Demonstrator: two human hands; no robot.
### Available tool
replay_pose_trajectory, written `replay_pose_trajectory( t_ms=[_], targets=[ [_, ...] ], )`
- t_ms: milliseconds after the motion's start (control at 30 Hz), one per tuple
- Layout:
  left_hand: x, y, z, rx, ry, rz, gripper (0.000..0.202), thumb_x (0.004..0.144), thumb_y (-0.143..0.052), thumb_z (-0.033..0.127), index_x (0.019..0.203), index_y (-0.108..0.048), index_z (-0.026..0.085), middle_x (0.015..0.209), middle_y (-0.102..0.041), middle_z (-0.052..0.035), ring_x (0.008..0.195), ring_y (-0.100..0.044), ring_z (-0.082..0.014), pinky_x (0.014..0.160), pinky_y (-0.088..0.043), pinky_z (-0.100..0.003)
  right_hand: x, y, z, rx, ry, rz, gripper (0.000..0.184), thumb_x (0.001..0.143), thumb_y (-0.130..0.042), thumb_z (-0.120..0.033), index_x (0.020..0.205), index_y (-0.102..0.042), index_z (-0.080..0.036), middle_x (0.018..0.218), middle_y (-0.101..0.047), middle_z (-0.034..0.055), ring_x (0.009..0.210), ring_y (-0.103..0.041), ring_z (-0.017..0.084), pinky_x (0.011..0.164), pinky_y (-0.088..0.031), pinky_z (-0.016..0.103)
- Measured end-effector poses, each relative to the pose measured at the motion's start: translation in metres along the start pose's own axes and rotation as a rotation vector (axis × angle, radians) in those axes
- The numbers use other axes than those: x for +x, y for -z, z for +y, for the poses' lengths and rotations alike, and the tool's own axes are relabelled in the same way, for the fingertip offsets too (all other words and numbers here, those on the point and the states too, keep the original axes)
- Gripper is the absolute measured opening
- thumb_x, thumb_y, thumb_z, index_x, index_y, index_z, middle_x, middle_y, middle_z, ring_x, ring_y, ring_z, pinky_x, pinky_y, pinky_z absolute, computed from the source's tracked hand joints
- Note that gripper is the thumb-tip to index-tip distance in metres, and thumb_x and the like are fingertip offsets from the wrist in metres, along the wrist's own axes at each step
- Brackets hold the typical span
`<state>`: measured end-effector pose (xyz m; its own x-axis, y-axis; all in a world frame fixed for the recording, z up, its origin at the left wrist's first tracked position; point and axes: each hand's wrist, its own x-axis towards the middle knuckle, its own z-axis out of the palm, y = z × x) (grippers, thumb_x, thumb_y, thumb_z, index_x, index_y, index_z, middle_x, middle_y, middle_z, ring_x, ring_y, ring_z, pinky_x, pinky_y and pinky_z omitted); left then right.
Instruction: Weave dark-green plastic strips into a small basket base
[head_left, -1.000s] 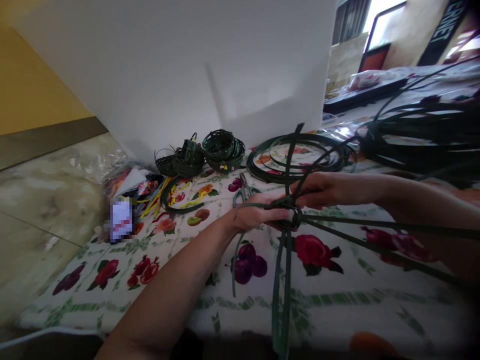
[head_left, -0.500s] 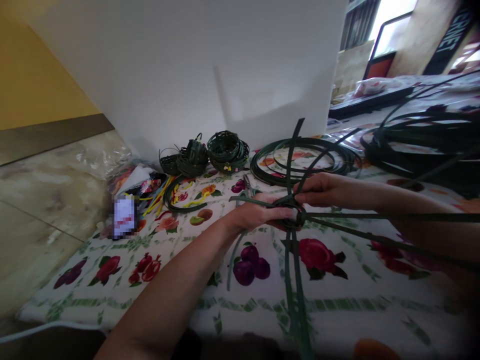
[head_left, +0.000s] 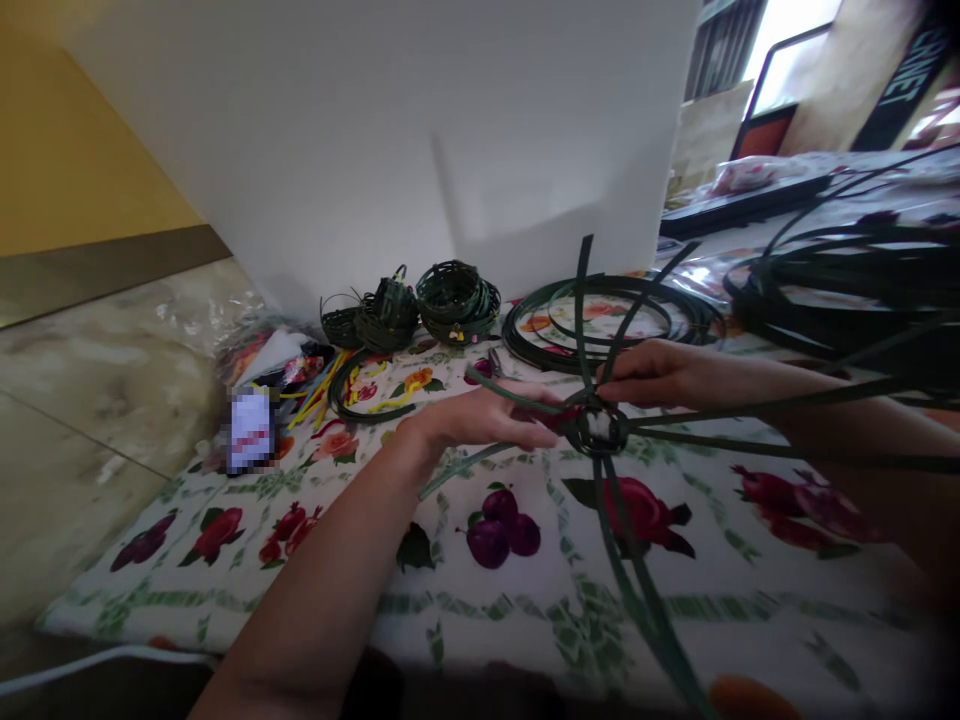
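A small round weave of dark green flat strips (head_left: pixel 602 428) is held over the tablecloth, with long strip ends spreading out on all sides. My right hand (head_left: pixel 652 376) pinches it at the far edge, where two strips rise upward. At its left side is my left hand (head_left: pixel 499 415), thumb in front and fingers behind, around the left strips. What its fingertips touch is partly hidden. Two long strips run right across my right forearm, and others hang toward the table's front edge.
Small woven green baskets (head_left: pixel 456 300) stand by the white wall. A coil of strip (head_left: pixel 517 350) lies behind my hands, a larger coil (head_left: pixel 840 290) at the right. Yellow pieces (head_left: pixel 390 403), a pixelated packet (head_left: pixel 251 430) and plastic bags lie left on the fruit-print tablecloth (head_left: pixel 315 510).
My left hand has slid left, its thumb moving off the middle of the weave, whose round opening now shows. The weave has tilted and the front strips have swung right.
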<state>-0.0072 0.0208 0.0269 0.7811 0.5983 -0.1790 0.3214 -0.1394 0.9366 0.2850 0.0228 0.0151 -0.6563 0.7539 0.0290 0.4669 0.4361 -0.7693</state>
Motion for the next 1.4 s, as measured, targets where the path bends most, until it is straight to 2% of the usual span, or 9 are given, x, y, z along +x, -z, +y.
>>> replay_pose_trajectory(
  t_ms=[67, 133, 267, 400, 500, 733, 933, 1100, 1400],
  targets=[
    [-0.006, 0.013, -0.001, -0.114, 0.025, -0.075, 0.049, 0.076, -0.091, 0.038, 0.12, -0.076, 0.02, 0.114, -0.078, -0.0114, 0.101, -0.075, -0.0236, 0.085, -0.057, -0.032, -0.003, 0.002, -0.003, -0.022, -0.04, -0.072, 0.057, 0.092, -0.064, -0.07, 0.069, -0.062, -0.019, 0.064, -0.041, -0.0026, 0.058, -0.034, 0.011, 0.053, -0.027, 0.027],
    [-0.005, 0.019, -0.005, -0.254, 0.017, -0.068, 0.048, 0.075, -0.092, 0.041, 0.114, -0.077, 0.018, 0.115, -0.078, -0.0137, 0.1, -0.076, -0.0236, 0.087, -0.058, -0.034, -0.004, 0.0, -0.008, -0.027, -0.058, -0.113, 0.057, 0.092, -0.063, -0.071, 0.071, -0.063, -0.019, 0.066, -0.041, -0.0025, 0.059, -0.035, 0.011, 0.053, -0.028, 0.027],
    [0.01, 0.002, -0.011, -0.389, -0.016, 0.038, 0.048, 0.071, -0.094, 0.05, 0.097, -0.076, 0.015, 0.096, -0.077, -0.0093, 0.086, -0.073, -0.0181, 0.083, -0.057, -0.033, 0.001, -0.01, -0.016, -0.003, -0.025, -0.151, 0.059, 0.091, -0.063, -0.072, 0.067, -0.057, -0.019, 0.064, -0.04, -0.0031, 0.058, -0.033, 0.011, 0.052, -0.027, 0.026],
    [0.023, -0.023, -0.01, -0.343, 0.008, 0.047, 0.043, 0.061, -0.1, 0.034, 0.088, -0.074, 0.013, 0.083, -0.072, -0.0028, 0.074, -0.064, -0.0115, 0.076, -0.052, -0.028, 0.007, -0.016, -0.01, -0.03, -0.027, -0.178, 0.06, 0.091, -0.062, -0.074, 0.067, -0.055, -0.019, 0.065, -0.04, -0.0027, 0.059, -0.034, 0.011, 0.053, -0.029, 0.027],
    [0.025, -0.029, -0.01, -0.351, -0.008, 0.079, 0.036, 0.065, -0.097, 0.032, 0.083, -0.072, 0.013, 0.079, -0.068, -0.001, 0.071, -0.061, -0.0107, 0.07, -0.047, -0.026, 0.007, -0.018, -0.003, -0.061, -0.051, -0.18, 0.059, 0.09, -0.061, -0.074, 0.069, -0.056, -0.019, 0.066, -0.042, -0.0023, 0.06, -0.036, 0.012, 0.054, -0.03, 0.027],
    [0.024, -0.027, -0.009, -0.273, -0.095, 0.012, 0.027, 0.071, -0.09, 0.025, 0.09, -0.074, 0.014, 0.089, -0.072, -0.0033, 0.08, -0.063, -0.014, 0.08, -0.051, -0.028, 0.002, -0.02, -0.011, 0.019, -0.048, -0.244, 0.044, 0.093, -0.066, -0.061, 0.078, -0.069, -0.019, 0.068, -0.052, -0.0005, 0.061, -0.041, 0.013, 0.056, -0.032, 0.028],
    [0.027, -0.027, -0.008, -0.242, -0.126, -0.002, 0.024, 0.07, -0.089, 0.026, 0.083, -0.073, 0.014, 0.083, -0.071, -0.0032, 0.079, -0.064, -0.0155, 0.082, -0.052, -0.029, 0.003, -0.022, -0.012, 0.103, -0.061, -0.272, 0.049, 0.096, -0.065, -0.06, 0.069, -0.056, -0.019, 0.062, -0.042, -0.0034, 0.055, -0.033, 0.01, 0.051, -0.028, 0.028],
    [0.03, -0.029, -0.014, -0.266, -0.127, 0.06, 0.03, 0.066, -0.092, 0.03, 0.082, -0.072, 0.015, 0.081, -0.07, -0.0023, 0.078, -0.063, -0.0152, 0.079, -0.052, -0.028, 0.002, -0.022, -0.011, 0.068, -0.111, -0.222, 0.052, 0.095, -0.062, -0.066, 0.073, -0.059, -0.019, 0.067, -0.054, -0.0001, 0.057, -0.045, 0.013, 0.052, -0.036, 0.028],
    [0.034, -0.032, -0.02, -0.271, -0.175, 0.065, 0.038, 0.064, -0.096, 0.034, 0.086, -0.074, 0.013, 0.084, -0.071, -0.0034, 0.075, -0.061, -0.013, 0.076, -0.047, -0.028, 0.008, -0.025, -0.014, 0.156, 0.032, -0.152, 0.059, 0.094, -0.064, -0.067, 0.063, -0.045, -0.02, 0.061, -0.032, -0.0057, 0.056, -0.027, 0.009, 0.048, -0.02, 0.025]
  ],
)
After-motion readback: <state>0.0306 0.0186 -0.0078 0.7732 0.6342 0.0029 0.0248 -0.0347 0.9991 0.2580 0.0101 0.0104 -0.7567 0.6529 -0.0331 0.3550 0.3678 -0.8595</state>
